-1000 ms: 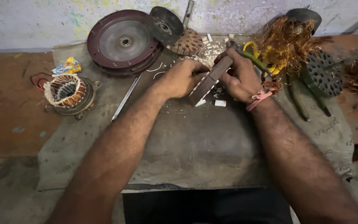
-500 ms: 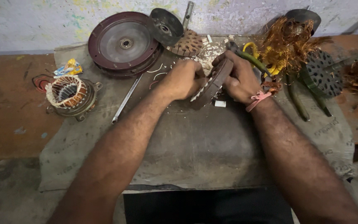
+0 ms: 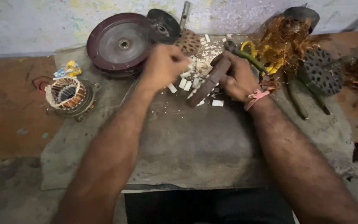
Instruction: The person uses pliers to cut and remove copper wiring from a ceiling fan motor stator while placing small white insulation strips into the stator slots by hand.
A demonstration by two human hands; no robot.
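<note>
Gripping the stator core (image 3: 208,83) by its upper rim, the right hand (image 3: 239,79) props it tilted on the cloth-covered bench (image 3: 195,141). The left hand (image 3: 162,66), loosely fisted, hovers just beside it. The laminated steel looks heavy and rigid; hold its outer edge.

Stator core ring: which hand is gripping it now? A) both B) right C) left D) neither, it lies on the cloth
B: the right hand alone clamps the stator core ring, tilted on edge over the white scraps; the left hand is a closed fist apart from it.
</note>
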